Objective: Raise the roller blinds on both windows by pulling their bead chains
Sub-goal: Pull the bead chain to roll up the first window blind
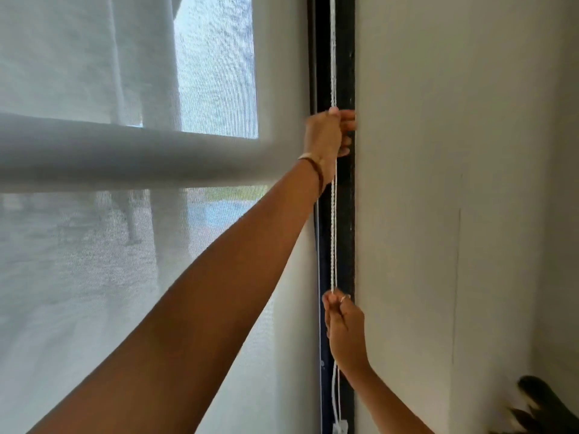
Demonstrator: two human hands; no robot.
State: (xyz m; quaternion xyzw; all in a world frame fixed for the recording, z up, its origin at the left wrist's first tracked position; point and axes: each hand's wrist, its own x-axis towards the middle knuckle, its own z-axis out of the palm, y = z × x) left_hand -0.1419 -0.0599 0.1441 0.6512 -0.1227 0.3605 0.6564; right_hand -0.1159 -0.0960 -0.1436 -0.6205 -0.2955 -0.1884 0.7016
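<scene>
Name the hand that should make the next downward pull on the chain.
Probably the left hand: it grips the bead chain high, with free travel below. The right hand holds it low.

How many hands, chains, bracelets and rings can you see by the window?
Hands: 2, the left hand high on the bead chain and the right hand lower down
Bead chains: 1
Bracelets: 1, the bracelet on the left wrist
Rings: 1, the ring on the right hand
Total: 5
</scene>
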